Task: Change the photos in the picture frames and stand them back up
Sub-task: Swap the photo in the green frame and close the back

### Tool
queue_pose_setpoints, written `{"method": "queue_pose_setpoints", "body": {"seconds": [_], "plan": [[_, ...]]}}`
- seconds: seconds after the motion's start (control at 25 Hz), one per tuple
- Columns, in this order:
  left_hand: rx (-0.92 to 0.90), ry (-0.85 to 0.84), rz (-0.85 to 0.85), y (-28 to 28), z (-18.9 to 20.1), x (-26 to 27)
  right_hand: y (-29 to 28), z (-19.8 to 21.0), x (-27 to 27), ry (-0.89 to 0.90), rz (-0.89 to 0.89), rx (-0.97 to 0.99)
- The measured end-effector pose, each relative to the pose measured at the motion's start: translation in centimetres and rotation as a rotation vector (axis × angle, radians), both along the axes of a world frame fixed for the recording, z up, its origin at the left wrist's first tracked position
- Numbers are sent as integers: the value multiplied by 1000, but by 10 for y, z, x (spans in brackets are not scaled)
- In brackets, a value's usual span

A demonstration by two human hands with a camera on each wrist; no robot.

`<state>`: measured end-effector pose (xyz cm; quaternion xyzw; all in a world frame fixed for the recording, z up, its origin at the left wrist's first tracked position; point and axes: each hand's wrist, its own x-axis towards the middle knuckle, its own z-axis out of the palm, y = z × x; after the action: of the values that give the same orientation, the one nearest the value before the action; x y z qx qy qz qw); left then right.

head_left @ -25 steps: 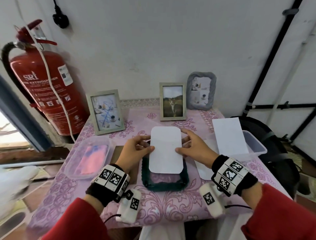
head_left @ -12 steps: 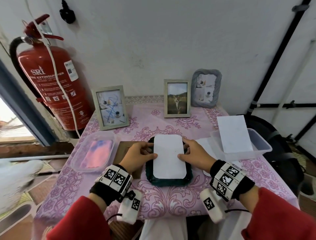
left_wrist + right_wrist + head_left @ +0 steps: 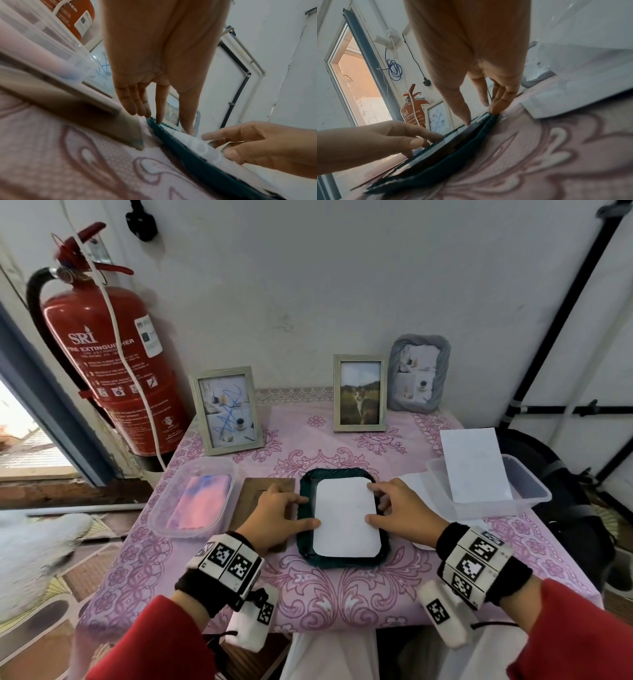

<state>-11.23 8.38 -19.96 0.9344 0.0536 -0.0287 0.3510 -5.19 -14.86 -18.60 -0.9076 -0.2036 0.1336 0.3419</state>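
Teal frame, face-down on pink tablecloth; white card between fingertips of left hand and right hand, fingers extended, pressing its edges.

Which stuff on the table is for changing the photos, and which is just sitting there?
For the job: dark green frame, white photo, left hand, right hand, brown backing board, three standing frames.

Just there: fire extinguisher, tub with pink cloth, black bag.
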Motion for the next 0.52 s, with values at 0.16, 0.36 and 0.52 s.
{"method": "queue_pose_setpoints", "body": {"seconds": [0.16,0.36,0.52], "plan": [[91,83,-94,-2,2,-6,-2,5,-3,-16,63,-35],[143,147,-177,-4,6,-12,0,4,-6,-24,90,-79],[225,184,-230,-5,5,-15,1,2,-3,-30,65,-54]]}}
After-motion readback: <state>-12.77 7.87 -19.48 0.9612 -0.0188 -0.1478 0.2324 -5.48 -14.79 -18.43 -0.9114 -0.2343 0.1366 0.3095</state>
